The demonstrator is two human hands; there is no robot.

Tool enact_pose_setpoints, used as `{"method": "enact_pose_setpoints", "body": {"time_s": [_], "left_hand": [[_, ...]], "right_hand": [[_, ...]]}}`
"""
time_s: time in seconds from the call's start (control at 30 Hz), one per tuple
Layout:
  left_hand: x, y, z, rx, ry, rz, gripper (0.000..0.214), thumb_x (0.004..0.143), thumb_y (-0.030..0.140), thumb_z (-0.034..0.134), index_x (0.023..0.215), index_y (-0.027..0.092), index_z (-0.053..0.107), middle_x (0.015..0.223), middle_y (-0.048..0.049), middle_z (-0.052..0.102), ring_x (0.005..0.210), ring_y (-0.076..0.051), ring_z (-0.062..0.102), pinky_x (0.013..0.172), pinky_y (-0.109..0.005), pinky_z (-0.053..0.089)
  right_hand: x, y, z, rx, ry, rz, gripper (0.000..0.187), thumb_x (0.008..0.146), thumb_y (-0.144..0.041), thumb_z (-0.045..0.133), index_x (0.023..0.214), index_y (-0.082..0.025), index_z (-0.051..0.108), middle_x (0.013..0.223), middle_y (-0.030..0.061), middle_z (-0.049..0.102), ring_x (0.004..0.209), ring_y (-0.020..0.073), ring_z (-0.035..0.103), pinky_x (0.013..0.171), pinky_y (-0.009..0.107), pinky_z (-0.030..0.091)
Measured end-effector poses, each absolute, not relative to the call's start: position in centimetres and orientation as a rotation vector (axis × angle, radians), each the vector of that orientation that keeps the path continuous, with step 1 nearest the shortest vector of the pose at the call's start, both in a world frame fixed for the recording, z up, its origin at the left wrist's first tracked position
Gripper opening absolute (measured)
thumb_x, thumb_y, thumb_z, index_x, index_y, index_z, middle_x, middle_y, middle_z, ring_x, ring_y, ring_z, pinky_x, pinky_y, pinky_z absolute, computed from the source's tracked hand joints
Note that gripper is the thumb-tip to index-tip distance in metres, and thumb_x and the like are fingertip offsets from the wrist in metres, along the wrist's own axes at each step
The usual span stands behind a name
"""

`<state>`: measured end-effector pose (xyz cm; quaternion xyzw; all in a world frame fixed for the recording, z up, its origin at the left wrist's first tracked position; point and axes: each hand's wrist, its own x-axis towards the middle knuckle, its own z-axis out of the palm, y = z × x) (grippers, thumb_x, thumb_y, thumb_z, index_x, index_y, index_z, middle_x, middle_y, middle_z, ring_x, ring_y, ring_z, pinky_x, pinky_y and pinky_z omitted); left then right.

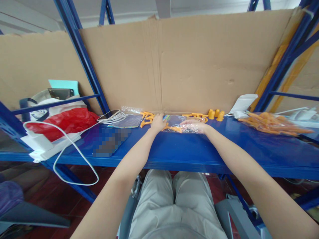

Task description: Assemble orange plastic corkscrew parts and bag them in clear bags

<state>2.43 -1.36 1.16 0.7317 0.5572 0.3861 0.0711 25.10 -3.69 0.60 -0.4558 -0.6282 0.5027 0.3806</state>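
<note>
A clear plastic bag [178, 120] with a colourful header lies between my hands on the blue shelf. A yellow plastic piece [176, 128] shows at its near side. My left hand [158, 123] is closed at the bag's left end, its fingers curled over a yellow part; the fingertips are partly hidden. My right hand [195, 125] holds the bag's right end, with crinkled film around the fingers. Several yellow branched pieces [146, 119] lie just left of my left hand. More yellow pieces [195, 115] are behind my right hand, beside yellow thimble-shaped caps [211, 114].
A filled bag of orange pieces [271, 123] lies to the right, near a white device [243, 103]. Leftward are a flat clear bag [128, 121], white cables [116, 117], a power strip [56, 147] and a red bag [64, 121]. Cardboard [199, 63] stands behind, between blue posts [84, 59].
</note>
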Motion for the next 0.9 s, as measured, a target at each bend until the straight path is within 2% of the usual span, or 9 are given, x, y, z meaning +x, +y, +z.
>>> {"method": "enact_pose_setpoints", "body": {"time_s": [0.2, 0.47, 0.7, 0.8, 0.9], "left_hand": [[4.2, -2.0, 0.7, 2.511, 1.259, 1.201, 0.038, 0.086, 0.017, 0.055, 0.123, 0.013, 0.055, 0.132, -0.0159, 0.056, 0.129, -0.025, 0.047, 0.114, -0.040, 0.031], [4.3, -2.6, 0.9, 2.616, 1.152, 1.146, 0.046, 0.089, 0.022, 0.050, 0.135, 0.015, 0.048, 0.150, -0.0155, 0.042, 0.143, -0.024, 0.032, 0.120, -0.042, 0.020], [4.7, -2.2, 0.1, 2.627, 1.310, 0.894, 0.053, 0.097, 0.038, 0.038, 0.147, 0.022, 0.035, 0.161, -0.0104, 0.025, 0.150, -0.026, 0.013, 0.119, -0.052, 0.016], [5.0, -1.9, -0.2, 2.587, 1.469, 0.735, 0.057, 0.098, 0.043, 0.032, 0.152, 0.025, 0.027, 0.163, -0.0070, 0.019, 0.151, -0.025, 0.008, 0.119, -0.054, 0.015], [5.0, -1.8, -0.1, 2.561, 1.593, 0.664, 0.058, 0.098, 0.045, 0.027, 0.153, 0.025, 0.025, 0.164, -0.0050, 0.015, 0.151, -0.026, 0.005, 0.119, -0.055, 0.015]], "right_hand": [[25.2, -3.7, 0.6, -1.118, -1.631, 1.323, 0.023, 0.061, -0.010, 0.079, 0.083, -0.017, 0.075, 0.084, 0.0038, 0.075, 0.077, 0.0153, 0.068, 0.080, 0.027, 0.055], [24.4, -4.9, 1.4, -1.017, -1.730, 1.476, 0.023, 0.066, -0.016, 0.079, 0.088, -0.017, 0.073, 0.085, 0.0031, 0.073, 0.081, 0.0147, 0.068, 0.086, 0.030, 0.052], [24.0, -5.0, 1.3, -0.947, -1.741, 1.498, 0.029, 0.059, -0.022, 0.082, 0.085, -0.016, 0.072, 0.077, 0.0022, 0.073, 0.074, 0.0149, 0.067, 0.079, 0.029, 0.052], [24.5, -4.6, 1.6, -0.952, -1.701, 1.400, 0.022, 0.060, -0.021, 0.080, 0.079, -0.016, 0.071, 0.071, 0.0033, 0.071, 0.068, 0.0149, 0.066, 0.071, 0.027, 0.052], [25.8, -3.9, 2.3, -1.036, -1.581, 1.188, 0.009, 0.066, -0.021, 0.073, 0.072, -0.017, 0.067, 0.059, 0.0016, 0.066, 0.054, 0.0125, 0.060, 0.058, 0.025, 0.050]]}}
